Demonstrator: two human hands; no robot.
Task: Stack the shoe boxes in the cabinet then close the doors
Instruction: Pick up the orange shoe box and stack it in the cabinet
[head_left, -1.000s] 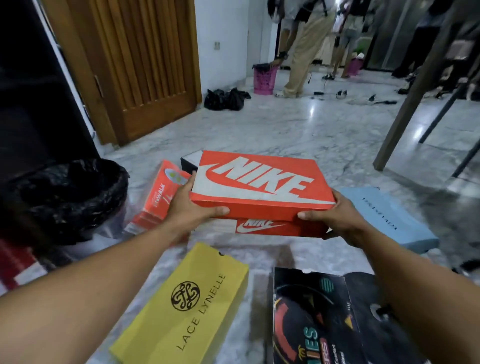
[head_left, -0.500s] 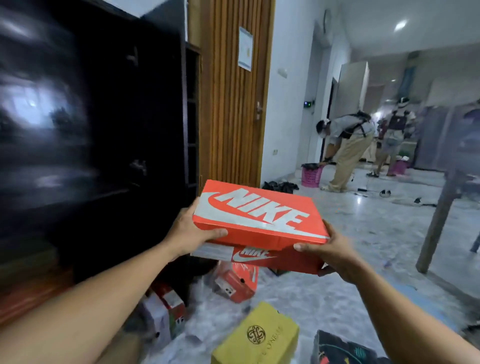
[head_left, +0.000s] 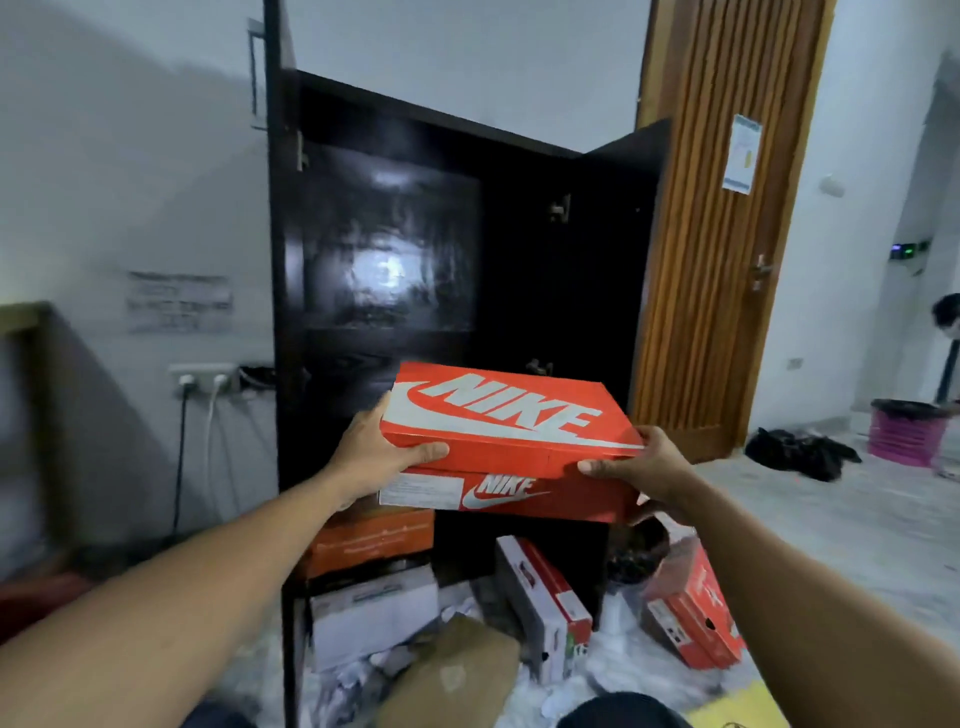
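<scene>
Head view: you're holding the orange Nike shoe box (head_left: 511, 431) in the air in front of the cabinet (head_left: 389, 234), lid on, logo up. It's outside the cabinet, level with the lower half.
- Your left hand (head_left: 374, 452) is clamped on the near left corner, thumb across the lid's front edge.
- Your right hand (head_left: 644, 465) is clamped on the near right corner, thumb on the lid edge, fingers going under the base.

Cabinet: both doors are open. The left door (head_left: 272, 78) is edge-on to you. The right door (head_left: 623, 234) is swung out toward the wooden room door (head_left: 717, 208). The upper interior is dark and glossy, so I can't tell what's on those shelves.

Low left inside, an orange box (head_left: 371, 540) sits on a white box (head_left: 371, 613).

In the way at the foot of the cabinet:
- A white-and-red box (head_left: 545, 597) leans tilted by the right half of the opening.
- A red box (head_left: 696, 618) lies tilted on the floor further right.
- A brown cardboard piece (head_left: 457, 670) lies near you, in front of the stack.
- Crumpled white paper (head_left: 457, 608) is scattered around all three.
- A yellow box (head_left: 748, 706) shows at the near right edge.

Far right there's a pink bin (head_left: 906, 431) and a black heap (head_left: 800, 452) on the floor. On the left wall, a socket strip (head_left: 200, 379) has cables hanging down.
</scene>
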